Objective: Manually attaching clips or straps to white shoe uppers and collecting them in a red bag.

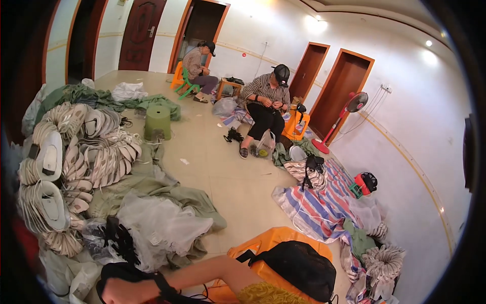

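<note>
From the lower edge my right forearm, with a yellow sleeve [271, 294] and a black wristband [164, 286], reaches across toward the lower left. My right hand [124, 292] is blurred and cut off by the lower edge, so its fingers are hidden. It lies against dark black cloth [114, 272]; whether it holds anything does not show. Just beyond it, a bundle of black straps or cords [120, 240] rests among clear plastic bags [162, 220]. Beside my forearm stands an orange plastic stool [273, 240] bearing a black mesh bag [298, 271]. My left hand is out of sight.
Stacks of pale shoe-sole-shaped pieces [104, 157] lie at left on green cloth [197, 202]. A green bucket [158, 123] stands beyond. Two seated people [268, 96] [195, 63] work with their hands. Striped sheeting [319, 207] and a red fan [357, 103] are at right.
</note>
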A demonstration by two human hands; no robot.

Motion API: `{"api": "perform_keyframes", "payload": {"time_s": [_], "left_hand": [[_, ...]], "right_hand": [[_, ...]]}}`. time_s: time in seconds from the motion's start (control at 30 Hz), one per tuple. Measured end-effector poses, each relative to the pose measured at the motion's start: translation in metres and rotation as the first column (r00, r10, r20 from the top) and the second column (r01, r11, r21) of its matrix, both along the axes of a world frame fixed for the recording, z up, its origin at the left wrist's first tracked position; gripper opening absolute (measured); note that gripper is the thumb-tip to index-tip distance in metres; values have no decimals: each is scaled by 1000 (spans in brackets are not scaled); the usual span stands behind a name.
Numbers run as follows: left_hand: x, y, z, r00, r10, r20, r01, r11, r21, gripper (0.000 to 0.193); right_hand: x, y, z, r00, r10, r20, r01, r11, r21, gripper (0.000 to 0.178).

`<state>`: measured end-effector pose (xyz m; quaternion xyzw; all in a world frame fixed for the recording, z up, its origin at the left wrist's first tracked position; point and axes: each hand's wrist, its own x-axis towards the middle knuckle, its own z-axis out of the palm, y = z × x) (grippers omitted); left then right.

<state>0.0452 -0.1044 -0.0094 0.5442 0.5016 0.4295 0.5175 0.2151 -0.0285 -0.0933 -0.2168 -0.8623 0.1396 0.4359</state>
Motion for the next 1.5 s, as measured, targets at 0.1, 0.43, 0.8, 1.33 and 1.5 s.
{"api": "perform_keyframes", "payload": {"time_s": [0.1, 0.43, 0.8, 1.33, 1.5], "left_hand": [[26, -10, 8, 943, -271, 195, 315, 916, -249, 29], [104, -72, 11, 460, -346, 817, 834, 483, -266, 51], [97, -89, 10, 451, -116, 885, 812, 466, -352, 62], [-38, -38, -11, 859, -463, 218, 467, 884, 39, 13], [-178, -41, -124, 962, 272, -29, -269, 921, -280, 12]], "right_hand": [[5, 46, 28, 910, -408, -74, 374, 884, -280, 24], [92, 172, -1, 500, -866, 8, 837, 482, -259, 20], [99, 171, 71, 387, -919, -81, 786, 374, -491, 17], [177, 128, 6, 795, -586, 155, 494, 478, -726, 19], [259, 91, -10, 651, -759, -2, 419, 361, -833, 13]]}}
